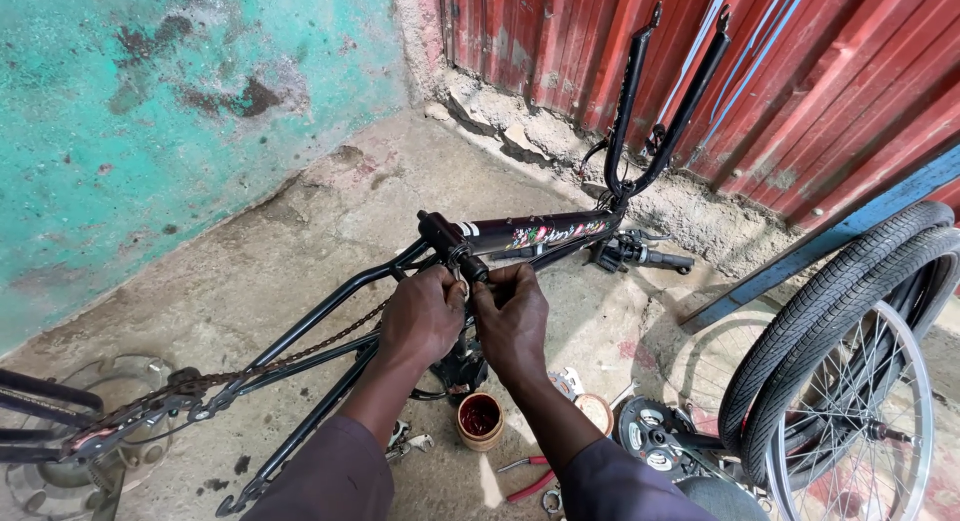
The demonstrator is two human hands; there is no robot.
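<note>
Both hands, left hand (422, 316) and right hand (512, 316), close their fingers on the bottom-bracket shell of the upturned black metal bicycle frame (530, 233) on the concrete floor (300, 241); seating that fitting seemingly needs steady, even pressure.

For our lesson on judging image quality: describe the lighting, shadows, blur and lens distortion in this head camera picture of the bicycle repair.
Head view: even daylight with soft shadows, the darkest under the black upturned bicycle frame; both hands, left and right, are sharp at the frame's bottom bracket; the small round red-filled tin shows no glare; the wide lens may bow the black-tyred spoked wheels at the right edge, and the dark sleeves lie soft at the bottom.
</note>
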